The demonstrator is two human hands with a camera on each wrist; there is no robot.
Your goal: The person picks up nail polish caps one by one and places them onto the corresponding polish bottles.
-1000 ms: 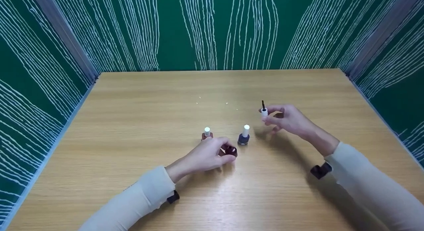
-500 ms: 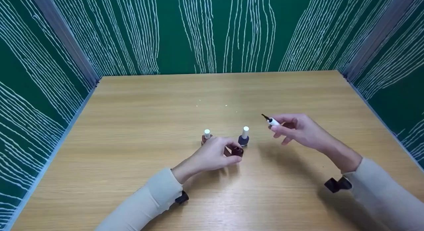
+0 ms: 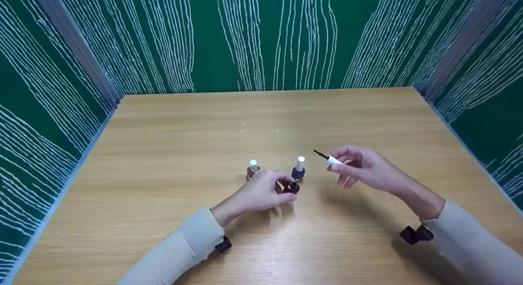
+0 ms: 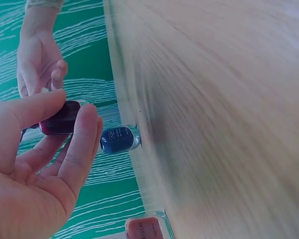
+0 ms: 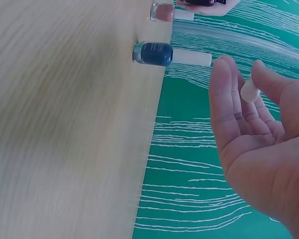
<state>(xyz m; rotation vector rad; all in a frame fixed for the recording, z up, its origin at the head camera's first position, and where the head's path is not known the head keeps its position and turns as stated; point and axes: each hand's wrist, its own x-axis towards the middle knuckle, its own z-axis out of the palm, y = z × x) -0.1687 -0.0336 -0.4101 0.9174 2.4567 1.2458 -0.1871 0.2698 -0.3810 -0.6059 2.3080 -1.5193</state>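
In the head view my left hand (image 3: 261, 191) grips an uncapped dark red nail polish bottle (image 3: 291, 188) between thumb and fingers, a little above the table; the left wrist view shows the same bottle (image 4: 62, 118) side-on. To the right, my right hand (image 3: 363, 168) pinches the white nail polish cap (image 3: 335, 160), its dark brush (image 3: 320, 154) pointing up and left, apart from the bottle. Just behind the held bottle stands a capped dark blue nail polish bottle (image 3: 298, 170). A capped pinkish-brown nail polish bottle (image 3: 252, 170) stands behind the left hand, which partly hides it.
The wooden table (image 3: 184, 134) carries several tiny white specks (image 3: 277, 130) beyond the bottles. Green walls (image 3: 269, 40) with white wavy lines stand around its back and sides. A dark wrist camera (image 3: 416, 234) hangs under the right sleeve.
My right hand has moved right and toward me, and the brush has tipped from upright to leaning left. My left hand has shifted slightly right with the bottle, whose open neck shows more.
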